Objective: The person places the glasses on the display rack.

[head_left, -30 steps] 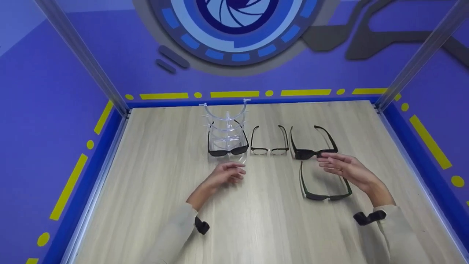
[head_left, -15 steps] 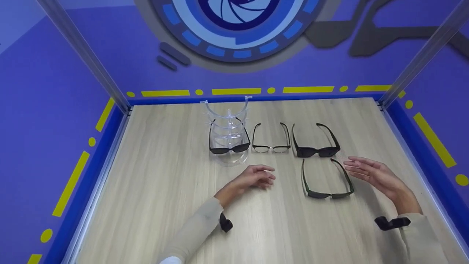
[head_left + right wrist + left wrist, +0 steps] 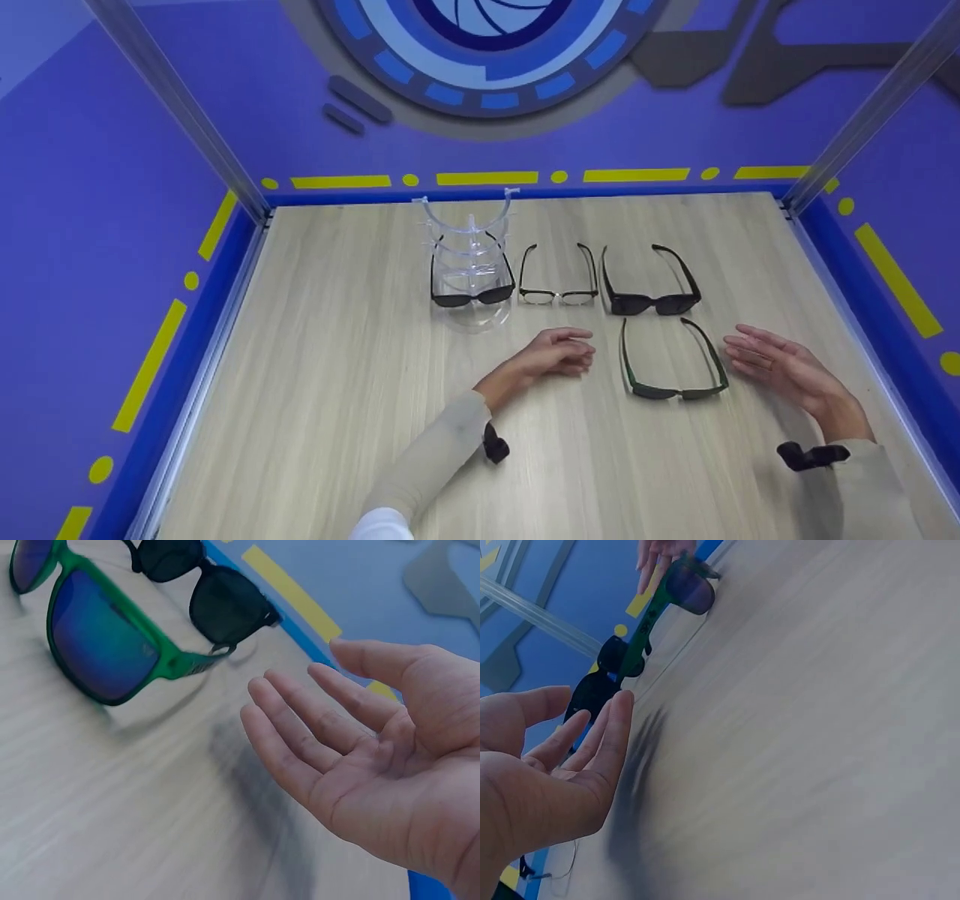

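Green-framed sunglasses [image 3: 679, 393] lie on the table between the two hands, lenses toward the near side; their mirrored lens [image 3: 101, 637] looks blue-green in the right wrist view. To their left, the left hand [image 3: 546, 355] hovers with relaxed fingers and holds nothing. On their other side is the right hand [image 3: 793, 375], palm turned inward, fingers extended, touching nothing. Just behind the green pair lie black sunglasses [image 3: 654, 304]. In the left wrist view, the left hand [image 3: 562, 765] has its fingers apart, with the green sunglasses [image 3: 639, 641] beyond them.
Clear-lens glasses [image 3: 559, 298] with dark upper rims lie left of the black pair. Further left, a transparent display stand [image 3: 472, 270] stands with dark sunglasses [image 3: 472, 298] at its lower part. Blue panels [image 3: 480, 154] enclose the wooden table [image 3: 315, 375] at the back and sides.
The left hand has moved right, from near the stand toward the green sunglasses. The right hand has moved right, from over the black and green pairs to beside the green one. The view has shifted slightly.
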A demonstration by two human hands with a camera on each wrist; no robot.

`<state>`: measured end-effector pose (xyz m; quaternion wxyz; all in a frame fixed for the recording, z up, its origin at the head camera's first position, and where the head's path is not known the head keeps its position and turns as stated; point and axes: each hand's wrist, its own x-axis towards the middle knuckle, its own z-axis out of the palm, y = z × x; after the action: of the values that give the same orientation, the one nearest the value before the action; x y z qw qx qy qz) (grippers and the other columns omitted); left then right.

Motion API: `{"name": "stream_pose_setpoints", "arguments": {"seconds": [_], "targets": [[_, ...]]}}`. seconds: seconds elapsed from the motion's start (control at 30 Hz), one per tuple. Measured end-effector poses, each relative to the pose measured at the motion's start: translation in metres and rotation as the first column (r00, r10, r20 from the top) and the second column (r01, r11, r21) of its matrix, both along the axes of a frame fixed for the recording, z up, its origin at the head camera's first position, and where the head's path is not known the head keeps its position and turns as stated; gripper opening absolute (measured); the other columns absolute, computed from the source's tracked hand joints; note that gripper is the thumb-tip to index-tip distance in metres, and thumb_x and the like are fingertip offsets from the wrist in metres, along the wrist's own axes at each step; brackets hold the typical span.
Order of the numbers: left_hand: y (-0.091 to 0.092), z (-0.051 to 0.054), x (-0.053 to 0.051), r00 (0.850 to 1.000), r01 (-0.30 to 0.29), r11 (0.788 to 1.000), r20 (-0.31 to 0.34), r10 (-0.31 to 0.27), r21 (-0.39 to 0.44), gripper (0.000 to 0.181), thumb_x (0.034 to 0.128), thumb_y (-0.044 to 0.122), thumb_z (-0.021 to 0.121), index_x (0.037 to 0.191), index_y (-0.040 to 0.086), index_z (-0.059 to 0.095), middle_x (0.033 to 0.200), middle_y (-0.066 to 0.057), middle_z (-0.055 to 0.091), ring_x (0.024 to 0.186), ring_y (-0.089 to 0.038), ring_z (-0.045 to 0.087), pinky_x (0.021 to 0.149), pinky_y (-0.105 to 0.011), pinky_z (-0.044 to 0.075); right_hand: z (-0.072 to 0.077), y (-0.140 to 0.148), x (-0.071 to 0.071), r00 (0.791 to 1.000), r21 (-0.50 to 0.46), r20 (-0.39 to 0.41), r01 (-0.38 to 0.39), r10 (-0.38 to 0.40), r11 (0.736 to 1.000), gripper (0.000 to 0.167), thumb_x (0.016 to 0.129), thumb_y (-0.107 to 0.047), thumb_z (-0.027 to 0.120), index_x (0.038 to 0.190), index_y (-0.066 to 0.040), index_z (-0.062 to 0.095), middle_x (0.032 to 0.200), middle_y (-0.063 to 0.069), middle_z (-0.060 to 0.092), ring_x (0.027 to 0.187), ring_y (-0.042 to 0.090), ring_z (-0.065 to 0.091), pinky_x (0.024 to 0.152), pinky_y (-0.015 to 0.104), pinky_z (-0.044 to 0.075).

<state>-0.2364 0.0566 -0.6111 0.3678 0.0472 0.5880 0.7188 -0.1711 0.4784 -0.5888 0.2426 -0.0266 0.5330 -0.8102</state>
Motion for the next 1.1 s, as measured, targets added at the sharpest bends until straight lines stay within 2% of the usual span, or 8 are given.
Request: {"name": "stream_pose_setpoints", "arguments": {"seconds": [0.2,0.4,0.6,0.77,0.9,1.03,1.1], "targets": [[0.019,-0.002,0.005,0.999,-0.005,1.000,0.036,0.005,0.001,0.050,0.0979,0.000,0.062,0.147,0.007,0.052,0.134,-0.021,0.066,0.095,-0.017,0.073,0.095,-0.037,0.061,-0.016,0.004,0.001,0.997,-0.053,0.001,-0.079,0.079,0.995,0.048,0.111,0.000,0.026,0.147,-0.015,0.054,0.142,0.006,0.064,0.130,0.017,0.063,0.109,0.033,0.051],[0.031,-0.003,0.012,0.999,0.018,1.000,0.045,-0.018,0.015,0.055,0.0976,0.000,0.063,0.150,0.009,0.049,0.134,-0.019,0.065,0.108,-0.026,0.072,0.097,-0.038,0.060,-0.023,0.003,0.004,0.994,0.042,0.024,-0.112,0.111,0.993,0.049,0.109,0.003,0.033,0.155,-0.011,0.044,0.142,-0.004,0.065,0.128,0.011,0.063,0.104,0.030,0.055],[0.039,-0.007,0.018,0.997,0.075,0.997,0.027,-0.075,0.026,0.060,0.0955,-0.005,0.062,0.151,0.010,0.048,0.133,-0.017,0.067,0.115,-0.032,0.070,0.099,-0.039,0.059,-0.024,-0.001,0.004,0.984,0.046,0.051,-0.174,0.171,0.984,0.053,0.108,0.004,0.035,0.157,-0.016,0.040,0.141,0.009,0.064,0.129,0.019,0.063,0.103,0.032,0.055],[0.041,-0.009,0.021,0.995,0.084,0.996,0.042,-0.086,0.044,0.056,0.0961,-0.005,0.062,0.149,0.009,0.050,0.130,-0.015,0.068,0.115,-0.033,0.070,0.097,-0.040,0.060,-0.025,-0.001,0.005,0.979,0.027,0.058,-0.199,0.197,0.980,0.055,0.109,0.004,0.033,0.159,-0.019,0.038,0.144,0.008,0.062,0.127,0.020,0.065,0.100,0.029,0.056],[0.041,-0.009,0.022,0.994,0.091,0.994,0.059,-0.095,0.067,0.055,0.0963,-0.004,0.062,0.149,0.007,0.051,0.128,-0.013,0.069,0.115,-0.033,0.070,0.096,-0.040,0.060,-0.026,-0.002,0.006,0.973,-0.010,0.050,-0.225,0.226,0.974,0.056,0.108,0.006,0.030,0.160,-0.017,0.034,0.149,0.009,0.057,0.128,0.023,0.064,0.101,0.030,0.056],[0.039,-0.009,0.022,0.993,0.093,0.992,0.061,-0.098,0.081,0.055,0.0968,-0.004,0.062,0.149,0.006,0.049,0.125,-0.010,0.069,0.108,-0.028,0.072,0.096,-0.040,0.060,-0.027,-0.005,0.006,0.969,-0.025,0.030,-0.244,0.245,0.969,0.058,0.108,0.008,0.029,0.160,-0.016,0.032,0.150,0.010,0.056,0.128,0.025,0.064,0.101,0.033,0.056],[0.036,-0.009,0.022,0.994,0.089,0.993,0.061,-0.094,0.077,0.054,0.0972,-0.004,0.061,0.149,0.006,0.049,0.123,-0.010,0.069,0.102,-0.023,0.073,0.096,-0.040,0.060,-0.028,-0.007,0.005,0.964,-0.039,0.007,-0.267,0.267,0.963,0.059,0.107,0.009,0.028,0.162,-0.013,0.027,0.152,0.011,0.055,0.130,0.027,0.062,0.103,0.035,0.055]]}}
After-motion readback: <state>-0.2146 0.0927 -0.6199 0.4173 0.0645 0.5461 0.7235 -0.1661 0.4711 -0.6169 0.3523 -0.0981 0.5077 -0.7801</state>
